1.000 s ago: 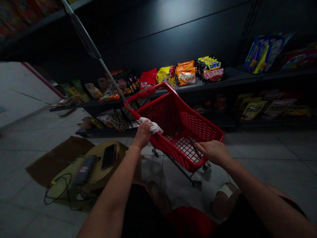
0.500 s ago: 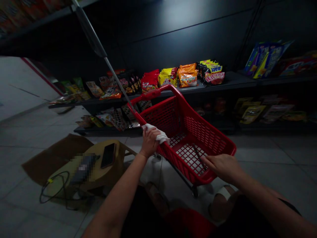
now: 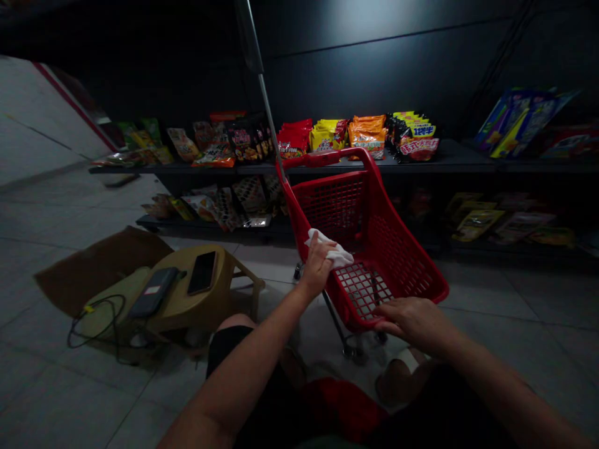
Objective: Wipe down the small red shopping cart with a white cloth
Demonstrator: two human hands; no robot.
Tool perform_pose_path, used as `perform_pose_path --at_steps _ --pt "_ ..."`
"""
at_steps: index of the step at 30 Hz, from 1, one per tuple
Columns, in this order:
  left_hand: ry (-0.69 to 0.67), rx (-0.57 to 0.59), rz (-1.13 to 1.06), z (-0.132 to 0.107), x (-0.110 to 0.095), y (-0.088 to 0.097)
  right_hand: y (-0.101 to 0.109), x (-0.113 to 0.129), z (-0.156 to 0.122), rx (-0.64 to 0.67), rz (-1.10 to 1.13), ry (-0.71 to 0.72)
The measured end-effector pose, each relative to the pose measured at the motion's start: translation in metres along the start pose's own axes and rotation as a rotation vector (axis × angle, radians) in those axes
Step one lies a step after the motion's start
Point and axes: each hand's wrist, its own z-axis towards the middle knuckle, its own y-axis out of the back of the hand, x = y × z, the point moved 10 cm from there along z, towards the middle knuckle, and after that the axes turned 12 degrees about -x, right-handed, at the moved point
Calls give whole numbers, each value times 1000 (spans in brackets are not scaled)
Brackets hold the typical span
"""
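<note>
A small red shopping cart (image 3: 407,249) with a lattice basket stands in front of me, its handle end toward the shelves. My left hand (image 3: 319,265) is closed on a white cloth (image 3: 340,255) and presses it against the cart's left rim. Over the near rim, my right hand (image 3: 414,319) has its fingers bent round the edge, gripping the cart. A metal pole (image 3: 269,106) rises from the left side of the handle. Inside the basket, a thin dark strip (image 3: 375,287) lies on the grid floor.
To the left, a tan stool (image 3: 224,290) carries a phone (image 3: 203,272) and a dark grey device (image 3: 154,292). A black cable (image 3: 115,312) and a sheet of cardboard (image 3: 100,265) are beside it. Behind the cart, shelves (image 3: 444,156) hold several snack packs (image 3: 367,134).
The cart has turned, its handle end swinging right in view. My left hand has moved right with the cloth along with the rim. My right hand has come down onto the near rim.
</note>
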Motion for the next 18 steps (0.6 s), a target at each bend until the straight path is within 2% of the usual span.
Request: perform_pose_path --at_steps 3,6,8,10,11,12,14,16,18 --pt "-14 31 -107 -40 -40 -10 -10 5 7 46 -95 -45" --pt "-70 77 -192 -72 -75 -17 -9 6 14 46 -168 -137" --pt "-97 98 -216 -86 -87 -19 -9 2 17 77 -147 -178" --pt "-124 115 -216 -92 -87 -19 -7 -3 22 92 0 -146" --pt "-146 127 -211 -94 -84 -20 0 -10 26 56 91 -115" --pt "-172 137 -207 -95 -80 -20 10 -22 30 -22 157 -98" --pt "-227 128 -204 -96 -69 -21 39 -68 33 -278 163 -177" --pt "-246 74 -208 -96 -54 -23 58 -129 25 -519 97 -397" --pt "-200 -3 -213 -96 -37 -28 55 -176 16 -604 111 -588"
